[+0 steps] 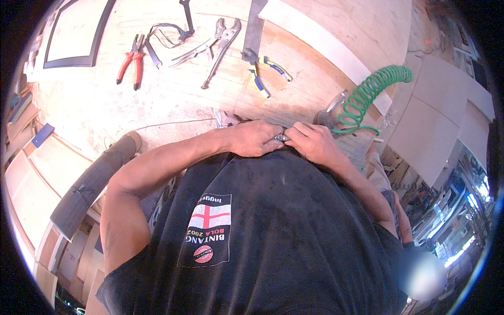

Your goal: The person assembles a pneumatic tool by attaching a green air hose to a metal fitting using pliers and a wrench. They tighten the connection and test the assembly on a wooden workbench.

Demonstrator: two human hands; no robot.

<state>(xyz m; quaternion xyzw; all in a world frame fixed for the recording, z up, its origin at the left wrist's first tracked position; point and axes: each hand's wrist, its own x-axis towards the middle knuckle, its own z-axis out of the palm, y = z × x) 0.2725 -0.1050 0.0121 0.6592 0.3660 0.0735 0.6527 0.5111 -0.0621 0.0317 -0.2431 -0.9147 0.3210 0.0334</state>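
Close against the front of my black shirt (283, 210), my two hands meet. My left hand (254, 138) is closed, thumb and curled fingers pressed on a small shiny metal piece (282, 137). From the other side, the bent fingers of my right hand (313, 143) pinch the same piece. Most of it is hidden by the fingers, so its kind cannot be made out. Beyond the hands on the wooden workbench (184, 107) lie red-handled pliers (131, 63), locking pliers (222, 47) and blue-and-yellow pliers (258, 70).
A green coiled hose (367, 94) lies right of my hands, beside a long pale board (320, 44). A dark-framed panel (79, 34) is at the far left, near thin dark wires (168, 35). A dark roll (97, 181) sits by my left arm. Another person (401, 220) is at the right.
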